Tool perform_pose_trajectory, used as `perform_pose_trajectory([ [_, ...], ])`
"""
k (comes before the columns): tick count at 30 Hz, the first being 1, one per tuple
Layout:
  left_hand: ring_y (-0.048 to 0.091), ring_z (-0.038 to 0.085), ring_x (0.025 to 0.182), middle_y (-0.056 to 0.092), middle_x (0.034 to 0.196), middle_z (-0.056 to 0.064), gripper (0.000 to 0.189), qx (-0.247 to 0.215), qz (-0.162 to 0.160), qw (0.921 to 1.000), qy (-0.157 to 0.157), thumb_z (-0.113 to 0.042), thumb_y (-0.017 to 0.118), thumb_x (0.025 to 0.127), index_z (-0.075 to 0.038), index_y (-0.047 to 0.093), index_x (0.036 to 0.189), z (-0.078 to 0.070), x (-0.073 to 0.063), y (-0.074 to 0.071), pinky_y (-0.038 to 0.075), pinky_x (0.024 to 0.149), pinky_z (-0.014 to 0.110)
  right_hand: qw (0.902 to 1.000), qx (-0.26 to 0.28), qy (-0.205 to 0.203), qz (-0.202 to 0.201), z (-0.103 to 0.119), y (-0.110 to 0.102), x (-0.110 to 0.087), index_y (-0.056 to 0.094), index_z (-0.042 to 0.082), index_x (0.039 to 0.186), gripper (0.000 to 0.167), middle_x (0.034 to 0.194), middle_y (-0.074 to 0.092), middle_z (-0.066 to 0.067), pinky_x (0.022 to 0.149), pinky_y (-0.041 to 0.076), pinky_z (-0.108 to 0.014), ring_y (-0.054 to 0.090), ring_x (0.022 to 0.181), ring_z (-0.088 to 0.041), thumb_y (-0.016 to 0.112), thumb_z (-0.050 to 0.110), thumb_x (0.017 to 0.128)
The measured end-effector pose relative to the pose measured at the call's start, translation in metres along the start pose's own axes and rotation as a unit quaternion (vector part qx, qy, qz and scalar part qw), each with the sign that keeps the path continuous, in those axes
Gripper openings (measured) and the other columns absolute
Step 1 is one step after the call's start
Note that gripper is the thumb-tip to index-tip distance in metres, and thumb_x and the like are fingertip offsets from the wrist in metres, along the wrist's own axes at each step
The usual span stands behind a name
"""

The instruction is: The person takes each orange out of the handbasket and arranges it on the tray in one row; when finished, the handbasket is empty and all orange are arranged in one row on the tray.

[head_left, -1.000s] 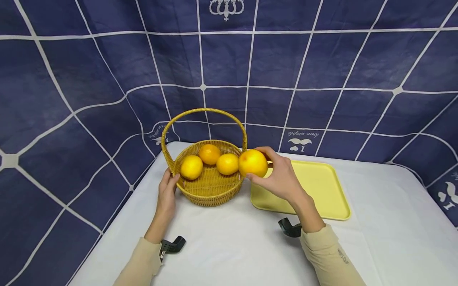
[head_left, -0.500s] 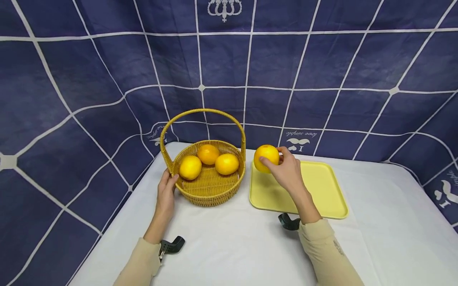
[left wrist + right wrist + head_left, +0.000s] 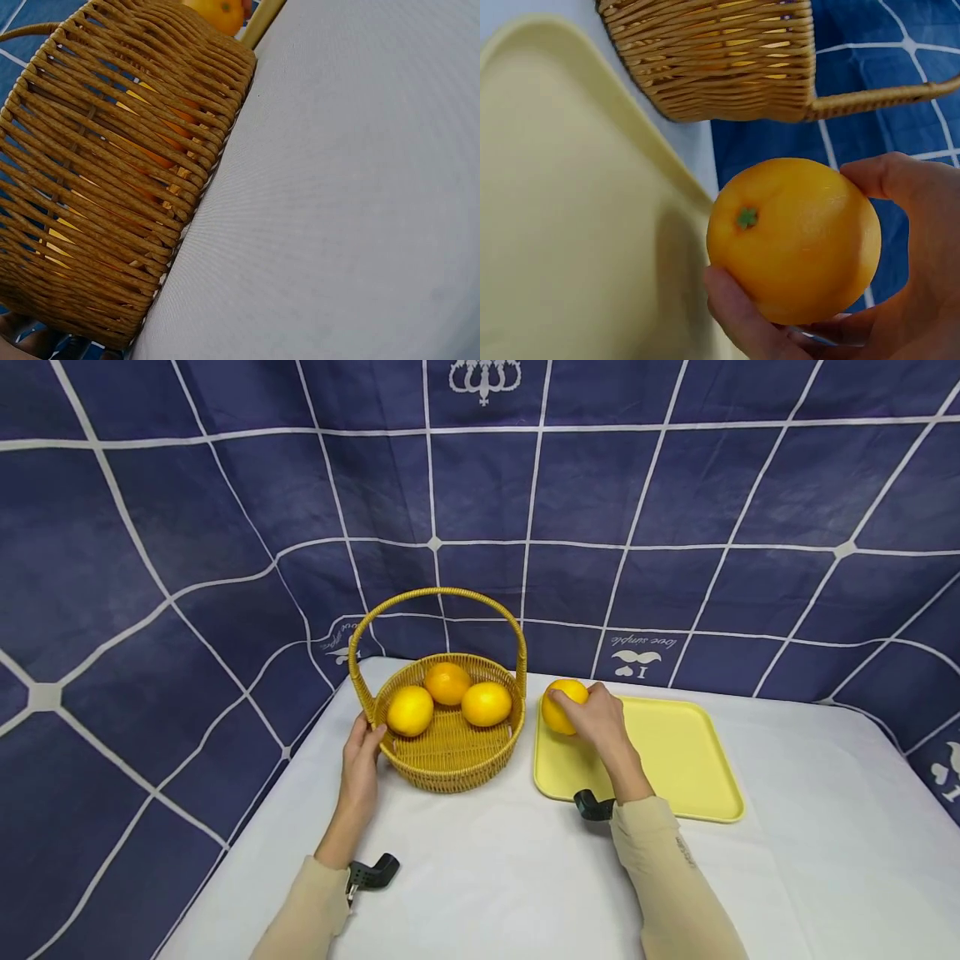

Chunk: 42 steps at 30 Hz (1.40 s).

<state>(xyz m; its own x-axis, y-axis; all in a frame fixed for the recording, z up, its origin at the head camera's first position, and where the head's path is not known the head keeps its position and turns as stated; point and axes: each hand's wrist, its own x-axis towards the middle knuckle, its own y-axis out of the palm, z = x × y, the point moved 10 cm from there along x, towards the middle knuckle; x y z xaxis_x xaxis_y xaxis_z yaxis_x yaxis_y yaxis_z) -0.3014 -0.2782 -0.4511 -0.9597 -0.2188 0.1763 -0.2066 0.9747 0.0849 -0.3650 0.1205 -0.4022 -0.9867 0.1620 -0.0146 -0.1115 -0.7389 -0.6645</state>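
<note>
My right hand (image 3: 606, 725) pinches an orange (image 3: 557, 713) between thumb and fingers, over the back left corner of a yellow tray (image 3: 678, 760). In the right wrist view the orange's green stem mark shows, and a shadow falls on the tray beside it. My left hand (image 3: 362, 772) holds the left side of a round wicker basket (image 3: 450, 779), thumb over the rim by the handle's foot; its other fingers are mostly hidden. Inside the basket sit three more oranges: one at left (image 3: 410, 711), a deeper-coloured orange (image 3: 447, 683) at the back and another orange (image 3: 487, 703) at right.
The basket's tall arched handle (image 3: 438, 591) stands up over the fruit. A white cloth (image 3: 495, 877) covers the table, and a blue checked curtain (image 3: 600, 485) hangs close behind the basket and tray. Only a narrow strip of cloth separates basket from tray.
My right hand has carried the orange from beside the basket's right rim rightward, then lowered it toward the tray's back left corner. My left hand has stayed on the basket.
</note>
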Motion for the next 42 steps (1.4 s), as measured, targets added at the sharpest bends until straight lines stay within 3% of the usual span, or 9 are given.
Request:
perform_pose_trajectory([
  [4, 0.036, 0.018, 0.152, 0.044, 0.163, 0.008, 0.053, -0.003, -0.003, 1.0000, -0.001, -0.019, 0.044, 0.111, -0.008, 0.037, 0.162, 0.000, 0.001, 0.000, 0.024, 0.129, 0.043, 1.0000, 0.001, 0.007, 0.007, -0.008, 0.010, 0.005, 0.056, -0.006, 0.119, 0.076, 0.104, 0.062, -0.020, 0.068, 0.053, -0.030, 0.062, 0.092, -0.034, 0.065, 0.064, 0.091],
  [11, 0.035, 0.017, 0.153, 0.043, 0.163, 0.007, 0.053, -0.003, 0.000, 1.0000, -0.005, -0.018, 0.043, 0.111, -0.009, 0.037, 0.162, 0.000, 0.002, 0.002, 0.023, 0.130, 0.042, 0.9995, 0.002, 0.015, 0.027, -0.014, 0.023, 0.007, 0.058, -0.005, 0.118, 0.077, 0.102, 0.062, -0.021, 0.054, 0.057, -0.028, 0.070, 0.071, -0.031, 0.067, 0.067, 0.091],
  [18, 0.039, 0.019, 0.149, 0.048, 0.158, 0.008, 0.049, -0.010, -0.015, 0.9998, 0.009, -0.017, 0.044, 0.110, -0.008, 0.042, 0.158, -0.004, 0.003, -0.002, 0.027, 0.127, 0.039, 0.9984, -0.042, -0.005, 0.036, -0.005, 0.016, 0.009, 0.061, -0.007, 0.122, 0.085, 0.103, 0.067, -0.023, 0.065, 0.049, -0.032, 0.065, 0.080, -0.032, 0.051, 0.074, 0.097],
  [23, 0.040, 0.019, 0.149, 0.048, 0.157, 0.009, 0.049, -0.010, -0.012, 0.9998, 0.008, -0.017, 0.045, 0.110, -0.007, 0.043, 0.158, -0.003, 0.005, -0.002, 0.027, 0.128, 0.041, 0.9974, -0.048, -0.003, 0.054, -0.002, 0.009, 0.005, 0.054, -0.010, 0.142, 0.096, 0.132, 0.064, -0.031, 0.089, 0.056, -0.045, 0.066, 0.106, -0.041, 0.042, 0.075, 0.100],
  [27, 0.037, 0.019, 0.152, 0.045, 0.161, 0.008, 0.051, 0.002, -0.003, 1.0000, 0.004, -0.019, 0.044, 0.111, -0.009, 0.040, 0.160, -0.002, 0.006, 0.001, 0.024, 0.130, 0.044, 0.9933, -0.060, 0.000, 0.098, 0.003, 0.006, 0.000, 0.043, -0.010, 0.153, 0.100, 0.151, 0.051, -0.034, 0.107, 0.050, -0.054, 0.066, 0.115, -0.044, 0.038, 0.075, 0.101],
  [30, 0.036, 0.019, 0.153, 0.044, 0.162, 0.008, 0.051, 0.003, 0.000, 1.0000, 0.006, -0.020, 0.044, 0.111, -0.010, 0.040, 0.161, -0.003, 0.008, 0.003, 0.023, 0.130, 0.044, 0.9881, -0.081, -0.006, 0.131, 0.012, 0.000, -0.006, 0.036, -0.011, 0.157, 0.101, 0.157, 0.043, -0.035, 0.114, 0.045, -0.057, 0.066, 0.120, -0.045, 0.038, 0.074, 0.102],
  [35, 0.036, 0.017, 0.152, 0.043, 0.164, 0.006, 0.053, 0.002, -0.001, 1.0000, 0.000, -0.021, 0.044, 0.110, -0.010, 0.038, 0.162, 0.000, 0.009, 0.001, 0.024, 0.130, 0.042, 0.9848, -0.113, -0.033, 0.128, 0.033, -0.012, -0.019, 0.045, -0.010, 0.153, 0.093, 0.157, 0.046, -0.032, 0.115, 0.043, -0.060, 0.049, 0.139, -0.048, 0.046, 0.068, 0.102],
  [42, 0.035, 0.016, 0.153, 0.043, 0.163, 0.007, 0.054, 0.005, 0.000, 1.0000, -0.007, -0.021, 0.044, 0.111, -0.010, 0.037, 0.163, 0.002, 0.006, 0.001, 0.023, 0.130, 0.042, 0.9869, -0.088, -0.075, 0.112, 0.060, -0.019, -0.037, 0.055, -0.004, 0.148, 0.078, 0.149, 0.058, -0.026, 0.110, 0.050, -0.056, 0.054, 0.136, -0.043, 0.057, 0.058, 0.102],
])
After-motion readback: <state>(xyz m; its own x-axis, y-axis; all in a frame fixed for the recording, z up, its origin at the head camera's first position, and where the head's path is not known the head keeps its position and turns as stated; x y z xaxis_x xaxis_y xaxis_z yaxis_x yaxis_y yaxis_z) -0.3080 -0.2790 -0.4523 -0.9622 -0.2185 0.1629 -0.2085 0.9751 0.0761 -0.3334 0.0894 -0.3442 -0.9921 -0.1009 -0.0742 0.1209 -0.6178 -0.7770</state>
